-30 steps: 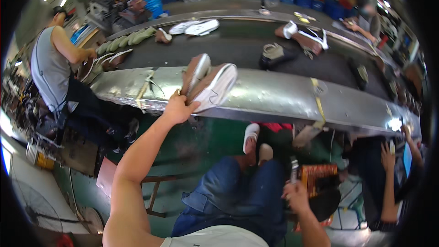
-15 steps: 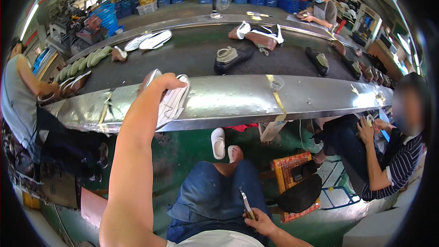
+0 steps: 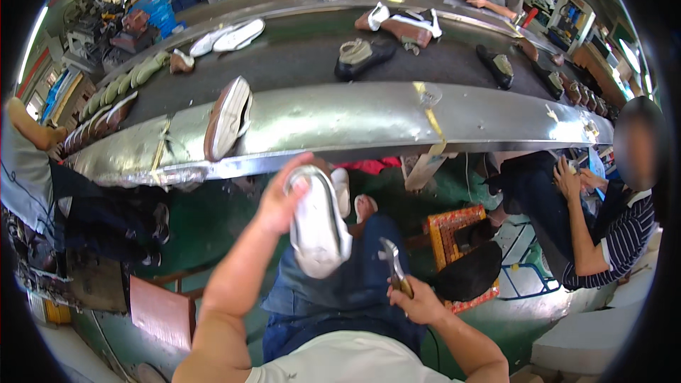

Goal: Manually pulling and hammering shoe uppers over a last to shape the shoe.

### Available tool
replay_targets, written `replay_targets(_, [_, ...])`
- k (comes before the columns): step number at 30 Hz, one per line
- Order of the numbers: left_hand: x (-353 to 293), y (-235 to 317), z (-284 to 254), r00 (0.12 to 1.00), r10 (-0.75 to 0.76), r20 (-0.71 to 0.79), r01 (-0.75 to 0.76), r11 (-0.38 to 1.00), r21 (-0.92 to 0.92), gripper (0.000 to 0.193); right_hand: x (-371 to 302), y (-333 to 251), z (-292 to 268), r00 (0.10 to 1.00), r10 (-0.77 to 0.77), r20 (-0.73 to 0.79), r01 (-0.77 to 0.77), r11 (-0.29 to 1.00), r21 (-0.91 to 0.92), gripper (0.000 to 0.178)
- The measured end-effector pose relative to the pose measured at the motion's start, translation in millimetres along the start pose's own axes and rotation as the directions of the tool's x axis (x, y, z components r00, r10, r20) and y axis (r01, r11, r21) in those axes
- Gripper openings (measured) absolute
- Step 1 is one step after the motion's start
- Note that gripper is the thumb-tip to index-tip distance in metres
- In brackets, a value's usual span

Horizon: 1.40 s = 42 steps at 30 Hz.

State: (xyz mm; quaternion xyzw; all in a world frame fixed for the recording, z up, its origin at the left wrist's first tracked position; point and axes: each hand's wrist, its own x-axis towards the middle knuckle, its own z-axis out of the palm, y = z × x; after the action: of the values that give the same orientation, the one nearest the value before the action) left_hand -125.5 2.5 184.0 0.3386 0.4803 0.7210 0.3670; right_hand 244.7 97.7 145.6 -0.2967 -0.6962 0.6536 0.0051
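Observation:
A white shoe (image 3: 320,237) hangs over my lap, its pale underside with a raised rim turned up. My left hand (image 3: 284,198) grips it at its far end, thumb pressed on the underside. In my right hand (image 3: 418,301), over my right thigh, is a pair of pincers (image 3: 394,266) with a hooked metal head pointing up and away. The pincers and the shoe are apart. Another white shoe with brown sides (image 3: 230,119) lies tilted on the metal ledge (image 3: 319,119) ahead of me.
Beyond the ledge runs a dark conveyor belt (image 3: 284,64) with several shoes, among them a black-and-olive shoe (image 3: 362,57). A person sits at the right (image 3: 589,234), another works at the left (image 3: 28,149). A woven-topped stool (image 3: 454,237) stands right of my legs.
My left hand has lifted the white shoe off the ledge and brought it back over my lap. The pincers have come up slightly. My view has tipped downward.

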Motion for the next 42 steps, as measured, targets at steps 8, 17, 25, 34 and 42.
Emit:
replay_targets(8, [-103.9,-96.7,49.8,0.987,-0.157,0.035,0.158,0.987,-0.006,0.052,-18.7,-39.1,10.3,0.997,-0.047,0.063,0.064,0.951,-0.304,0.026])
replay_targets(17, [-124.3,-89.0,43.3,0.990,-0.051,0.131,0.031,0.988,0.150,0.051,-6.3,-44.0,23.8,0.972,0.013,0.235,0.008,0.996,-0.090,0.028])
replay_targets(25, [-116.2,-83.3,38.6,0.992,-0.021,0.128,-0.041,0.887,0.460,0.049,11.9,-78.1,14.8,0.868,0.299,0.397,-0.388,0.907,0.165,0.027])
replay_targets(34, [-112.1,-98.1,28.0,1.000,0.026,0.011,-0.028,0.862,0.506,0.045,46.3,-65.4,11.6,0.871,0.299,0.391,-0.326,0.945,0.003,0.024])
replay_targets(42, [-107.1,-127.5,4.9,0.999,-0.013,-0.047,0.030,0.921,0.388,0.042,87.6,-0.2,18.8,0.947,-0.251,0.202,0.322,0.740,-0.590,0.024])
